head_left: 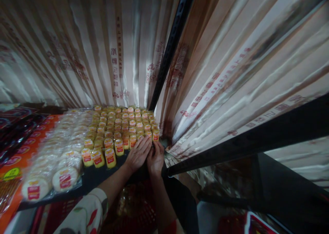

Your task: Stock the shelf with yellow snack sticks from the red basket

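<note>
Both my hands rest together at the front right of a dark shelf (92, 179). My left hand (138, 154) lies flat with fingers stretched out, touching the front row of small yellow packets with red labels (120, 127). My right hand (155, 157) is beside it, fingers curled toward the packets; what it holds, if anything, is hidden. The yellow packets stand in several tight rows reaching to the back of the shelf.
White round cakes in clear wrap (61, 151) fill the shelf's left part. Orange and red packs (12, 158) lie further left. Printed plastic sheeting (231, 72) hangs behind and to the right, over black shelf bars (172, 45). A red basket (136, 210) sits below.
</note>
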A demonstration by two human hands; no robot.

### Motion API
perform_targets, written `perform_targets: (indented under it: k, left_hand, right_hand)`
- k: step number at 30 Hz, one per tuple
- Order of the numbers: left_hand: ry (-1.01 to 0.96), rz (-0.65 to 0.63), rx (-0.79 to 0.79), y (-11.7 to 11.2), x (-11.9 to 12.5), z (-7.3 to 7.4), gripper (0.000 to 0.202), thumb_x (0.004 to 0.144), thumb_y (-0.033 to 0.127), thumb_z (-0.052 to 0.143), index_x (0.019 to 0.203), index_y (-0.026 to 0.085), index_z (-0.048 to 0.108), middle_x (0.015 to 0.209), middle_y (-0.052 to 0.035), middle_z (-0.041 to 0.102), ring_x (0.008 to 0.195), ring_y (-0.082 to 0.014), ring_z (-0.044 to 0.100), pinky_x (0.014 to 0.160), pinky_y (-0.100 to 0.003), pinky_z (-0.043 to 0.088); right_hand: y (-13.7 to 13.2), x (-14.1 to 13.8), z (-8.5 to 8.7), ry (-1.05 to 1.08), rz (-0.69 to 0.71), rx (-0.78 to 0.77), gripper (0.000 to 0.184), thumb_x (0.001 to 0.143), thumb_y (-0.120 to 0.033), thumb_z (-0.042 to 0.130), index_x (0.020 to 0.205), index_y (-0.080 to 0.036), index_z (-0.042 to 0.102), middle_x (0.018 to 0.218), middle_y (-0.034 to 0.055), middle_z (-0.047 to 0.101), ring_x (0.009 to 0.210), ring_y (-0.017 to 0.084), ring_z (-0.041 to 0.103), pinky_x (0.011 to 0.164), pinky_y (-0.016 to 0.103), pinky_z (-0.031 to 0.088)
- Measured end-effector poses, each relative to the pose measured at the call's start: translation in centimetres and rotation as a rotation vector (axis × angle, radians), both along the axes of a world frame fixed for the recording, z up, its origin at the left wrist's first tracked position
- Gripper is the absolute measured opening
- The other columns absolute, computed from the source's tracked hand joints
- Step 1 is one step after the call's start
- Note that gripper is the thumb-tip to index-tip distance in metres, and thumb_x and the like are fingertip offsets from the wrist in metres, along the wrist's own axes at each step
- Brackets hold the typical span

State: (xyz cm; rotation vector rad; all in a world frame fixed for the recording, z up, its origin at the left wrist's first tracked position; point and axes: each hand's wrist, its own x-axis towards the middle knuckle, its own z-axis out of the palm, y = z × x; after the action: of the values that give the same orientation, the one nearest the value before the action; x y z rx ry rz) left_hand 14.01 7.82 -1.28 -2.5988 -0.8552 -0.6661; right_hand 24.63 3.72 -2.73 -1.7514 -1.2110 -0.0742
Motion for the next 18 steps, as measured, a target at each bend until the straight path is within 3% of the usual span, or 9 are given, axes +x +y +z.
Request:
perform_targets:
  k: [7, 12, 18]
  left_hand:
    - [0.019, -0.025, 0.006, -0.9, -0.3, -0.7, 0.035, 0.093, 0.021, 0.037, 0.124, 0.016, 0.053, 0.134, -0.0071, 0.053, 0.131, -0.0188, 0.04, 0.114, -0.042, 0.027]
    - [-0.022, 0.06, -0.078, -2.4, -0.6, -1.8, 0.038, 0.093, 0.024, 0.036, 0.125, 0.017, 0.053, 0.127, -0.0086, 0.059, 0.121, -0.0197, 0.05, 0.107, -0.04, 0.033]
    - [-0.042, 0.072, -0.072, -2.7, -0.4, -1.7, 0.036, 0.093, 0.021, 0.035, 0.12, 0.018, 0.059, 0.122, -0.0056, 0.063, 0.112, -0.0182, 0.057, 0.095, -0.032, 0.042]
  right_hand:
    - [-0.7, -0.3, 1.0, -0.004, -0.045, -0.043, 0.035, 0.09, -0.025, 0.036, 0.115, -0.014, 0.057, 0.126, 0.0165, 0.052, 0.115, 0.023, 0.051, 0.091, 0.04, 0.046]
    - [-0.7, -0.5, 1.2, -0.009, -0.068, -0.068, 0.04, 0.089, -0.023, 0.034, 0.123, -0.012, 0.053, 0.138, 0.0163, 0.044, 0.125, 0.025, 0.044, 0.098, 0.042, 0.042]
    - [-0.4, 0.1, 0.4, -0.03, 0.074, -0.071, 0.048, 0.088, -0.017, 0.029, 0.132, -0.012, 0.047, 0.136, 0.0144, 0.048, 0.132, 0.021, 0.037, 0.107, 0.044, 0.034]
